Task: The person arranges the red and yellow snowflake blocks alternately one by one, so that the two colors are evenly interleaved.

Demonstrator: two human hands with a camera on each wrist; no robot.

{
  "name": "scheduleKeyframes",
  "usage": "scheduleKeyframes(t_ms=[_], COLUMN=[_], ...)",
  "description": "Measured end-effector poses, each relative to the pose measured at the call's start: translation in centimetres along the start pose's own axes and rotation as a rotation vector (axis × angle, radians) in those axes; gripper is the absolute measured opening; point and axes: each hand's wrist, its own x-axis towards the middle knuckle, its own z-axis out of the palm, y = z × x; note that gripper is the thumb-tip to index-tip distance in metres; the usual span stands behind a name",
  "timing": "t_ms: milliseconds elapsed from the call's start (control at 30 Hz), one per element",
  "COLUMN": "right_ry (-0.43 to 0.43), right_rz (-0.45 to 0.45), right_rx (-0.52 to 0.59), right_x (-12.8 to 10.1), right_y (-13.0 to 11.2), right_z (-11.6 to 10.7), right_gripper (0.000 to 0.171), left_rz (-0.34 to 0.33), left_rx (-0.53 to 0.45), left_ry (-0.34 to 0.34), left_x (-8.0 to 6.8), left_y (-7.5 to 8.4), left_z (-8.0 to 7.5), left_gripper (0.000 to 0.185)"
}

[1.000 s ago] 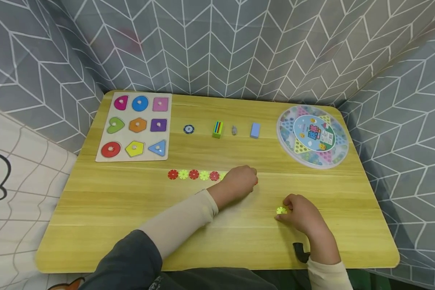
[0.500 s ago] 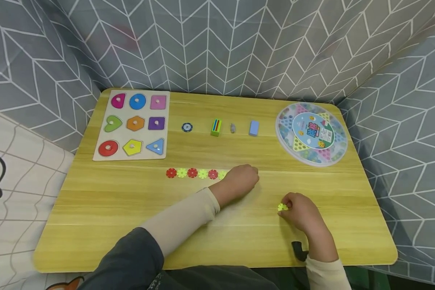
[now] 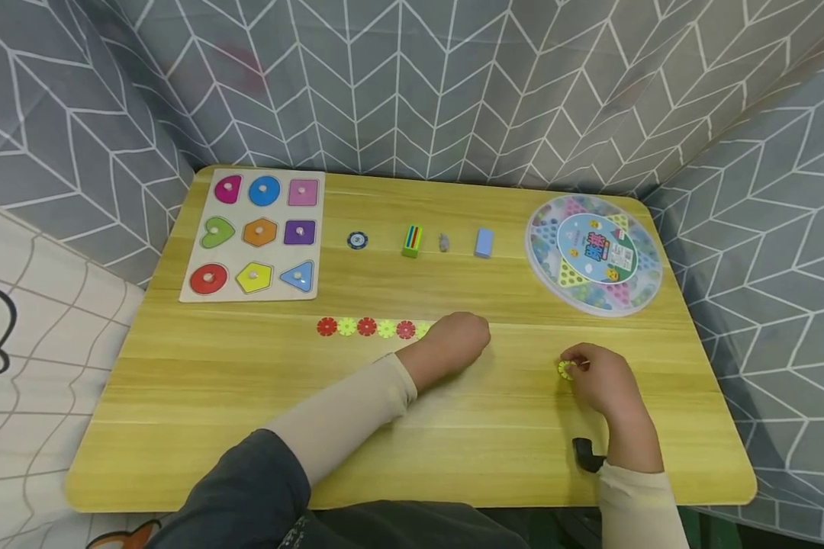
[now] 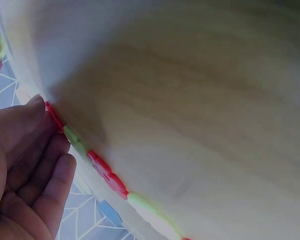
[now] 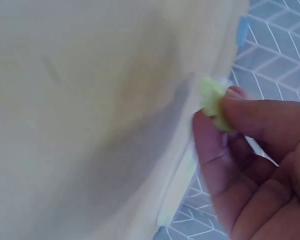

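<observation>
- The counter [image 3: 213, 396] is a pale yellow wood-grain slab with rounded corners, boxed in by grey cloth with a white chevron print [image 3: 398, 84] on the far side and both ends.
- Far-left corner: a flat wooden shape puzzle [image 3: 254, 235], nine bright pieces with little pegs, all seated in their slots.
- Along the far edge, going right: a blue-and-white chip [image 3: 358, 240], a small green block with coloured stripes [image 3: 412, 240], a tiny grey thing I can't make out [image 3: 443, 243], and a light blue block [image 3: 484, 242].
- Mid-counter: a straight row of toothed plastic discs [image 3: 374, 328], alternating red and yellow-green, each touching the next.
- The left hand [image 3: 456, 343] sits on the row's right end with its fingers loosely curled, fingertips against the discs. It's not gripping anything.
- Far-right corner: a round clear plastic game case [image 3: 593, 253] with a colourful label.
- The right hand [image 3: 600, 377] is closer to the near-right corner, pinching one yellow-green disc [image 3: 565, 370] between thumb and fingertips. The wrist view is blurry, but the pinch is clear.
</observation>
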Motion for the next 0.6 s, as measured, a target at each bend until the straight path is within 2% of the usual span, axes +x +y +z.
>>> scheduleKeyframes(t_ms=[100,233,400,600], right_ry=[0.043,0.059,0.031,-0.033], right_rz=[0.015,-0.011,-0.039,-0.046], right_rx=[0.074,0.245,0.428,0.512], right_x=[0.7,2.3,4.6,6.6], right_y=[0.1,-0.7,-2.5,-4.2], right_z=[-1.0,-1.2,-0.3,1.1], right_gripper=[0.026,0.032,0.032,0.028], left_rz=[-0.006,0.005,0.012,0.018], left_rx=[0.006,0.035,0.013,-0.034], left_ry=[0.007,0.015,0.009,0.001], left_x=[0.0,-0.1,0.0,0.0], left_y=[0.0,-0.2,-0.3,-0.5], left_z=[0.0,-0.1,-0.1,-0.2], left_gripper=[0.021,0.021,0.021,0.018])
